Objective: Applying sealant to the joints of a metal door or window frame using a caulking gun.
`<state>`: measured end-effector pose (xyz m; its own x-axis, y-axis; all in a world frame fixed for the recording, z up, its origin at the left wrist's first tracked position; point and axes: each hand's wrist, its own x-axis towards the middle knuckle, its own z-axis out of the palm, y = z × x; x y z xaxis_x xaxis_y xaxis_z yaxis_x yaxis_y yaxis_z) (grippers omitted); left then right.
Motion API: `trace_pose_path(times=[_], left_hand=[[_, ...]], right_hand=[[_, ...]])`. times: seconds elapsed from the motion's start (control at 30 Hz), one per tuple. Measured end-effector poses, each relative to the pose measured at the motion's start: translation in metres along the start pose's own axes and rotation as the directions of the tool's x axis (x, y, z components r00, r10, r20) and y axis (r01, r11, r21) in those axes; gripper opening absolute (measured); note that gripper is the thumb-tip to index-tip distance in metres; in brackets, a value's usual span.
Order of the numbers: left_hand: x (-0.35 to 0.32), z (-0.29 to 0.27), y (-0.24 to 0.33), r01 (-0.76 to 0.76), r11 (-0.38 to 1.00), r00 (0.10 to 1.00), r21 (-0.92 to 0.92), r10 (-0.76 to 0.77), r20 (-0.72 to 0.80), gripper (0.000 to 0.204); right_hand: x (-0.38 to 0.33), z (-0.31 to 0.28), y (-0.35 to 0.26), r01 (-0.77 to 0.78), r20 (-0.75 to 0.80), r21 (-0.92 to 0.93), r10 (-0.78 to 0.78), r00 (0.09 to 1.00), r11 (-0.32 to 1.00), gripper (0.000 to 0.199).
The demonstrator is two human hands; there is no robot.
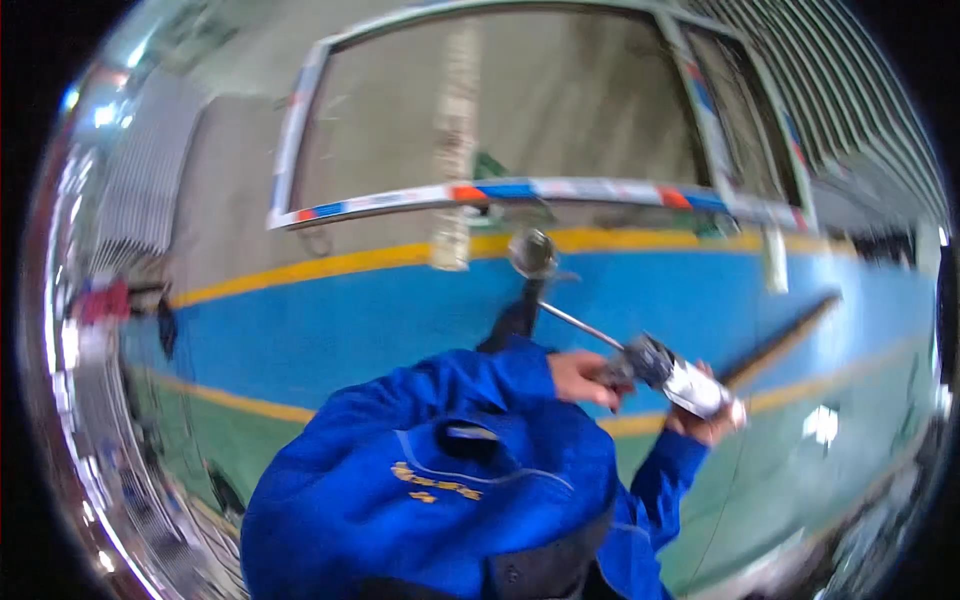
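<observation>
Both hands grip a silvery caulking-style gun [668, 372] with thin steel rod.
Left hand [583, 377] clasps its front, right hand [706, 424] its rear; looks rigid, light, best held by the body.

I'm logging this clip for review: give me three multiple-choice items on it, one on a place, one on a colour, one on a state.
1. Where is the long metal frame?
A. Beyond the yellow floor line
B. On the green floor
C. In the person's lap

2. What colour are the sleeves?
A. Red
B. Blue
C. White

3. How is the silver hand tool held?
A. Lying loose on the floor
B. In both hands
C. In one hand only

Answers: 1 A, the frame lies past the line; 2 B, both sleeves are blue; 3 B, the left hand and right hand both grip it.
</observation>
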<state>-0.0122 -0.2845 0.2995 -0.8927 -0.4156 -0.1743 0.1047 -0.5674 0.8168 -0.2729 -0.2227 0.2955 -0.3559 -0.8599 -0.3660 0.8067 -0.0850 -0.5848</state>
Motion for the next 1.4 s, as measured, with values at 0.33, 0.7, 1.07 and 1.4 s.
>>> trace_pose_path(times=[0.33,0.7,1.07,1.4], left_hand=[[0.005,-0.071,0.072,-0.396,0.881,0.918,-0.259,0.383,-0.099,0.033],[-0.096,-0.155,0.173,-0.359,0.928,0.887,-0.104,0.304,-0.348,0.050],[-0.102,-0.220,0.189,-0.393,0.853,0.769,-0.343,0.101,-0.631,0.064],[0.005,-0.294,0.203,-0.220,0.760,0.781,-0.612,-0.239,-0.577,0.064]], right_hand=[[0.088,0.141,0.019,0.090,0.211,0.007,-0.090,0.973,0.996,0.029],[0.159,0.266,0.125,-0.179,0.308,-0.044,0.184,0.933,0.983,0.039],[0.205,0.303,0.193,-0.564,0.108,0.036,0.558,0.823,0.825,0.034],[0.298,0.271,0.167,-0.538,-0.255,0.149,0.558,0.789,0.829,0.032]])
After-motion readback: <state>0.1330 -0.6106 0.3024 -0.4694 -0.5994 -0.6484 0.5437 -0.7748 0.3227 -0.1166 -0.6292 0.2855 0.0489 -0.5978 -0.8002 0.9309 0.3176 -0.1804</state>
